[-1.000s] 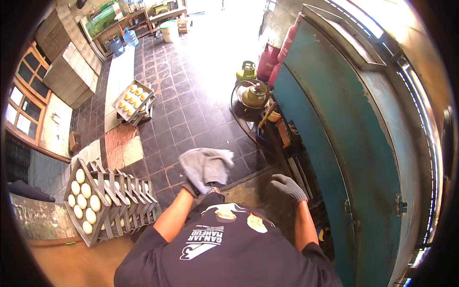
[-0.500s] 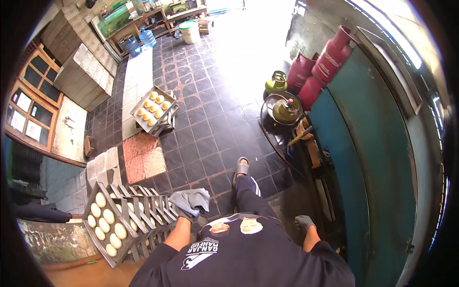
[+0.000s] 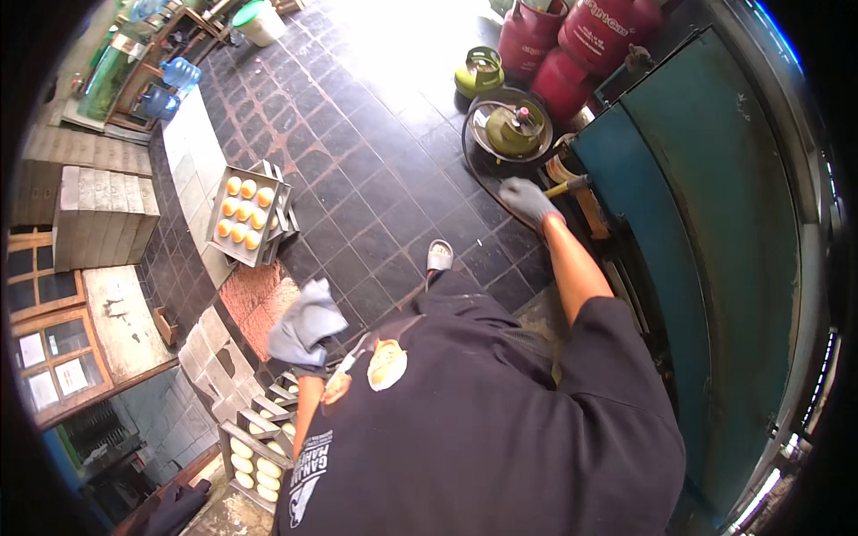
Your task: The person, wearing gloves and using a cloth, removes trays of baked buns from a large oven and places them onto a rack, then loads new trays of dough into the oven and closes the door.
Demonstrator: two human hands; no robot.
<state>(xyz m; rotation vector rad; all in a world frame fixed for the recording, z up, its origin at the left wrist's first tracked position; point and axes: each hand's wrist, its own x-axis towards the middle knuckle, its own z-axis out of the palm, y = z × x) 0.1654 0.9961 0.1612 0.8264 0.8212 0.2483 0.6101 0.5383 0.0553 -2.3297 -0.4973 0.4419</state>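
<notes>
Head view: grey cloth (image 3: 306, 323), far side of left hand (image 3: 311, 361), in hidden fingers' grip; right fingers' (image 3: 512, 191) closure unclear to me.

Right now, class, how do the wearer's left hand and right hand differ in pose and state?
The left hand holds a crumpled grey cloth; the right hand holds no cloth. The left hand is nearer the pale buns; the right hand is farther forward, close to the yellow handle. Both hands wear grey gloves.
</notes>
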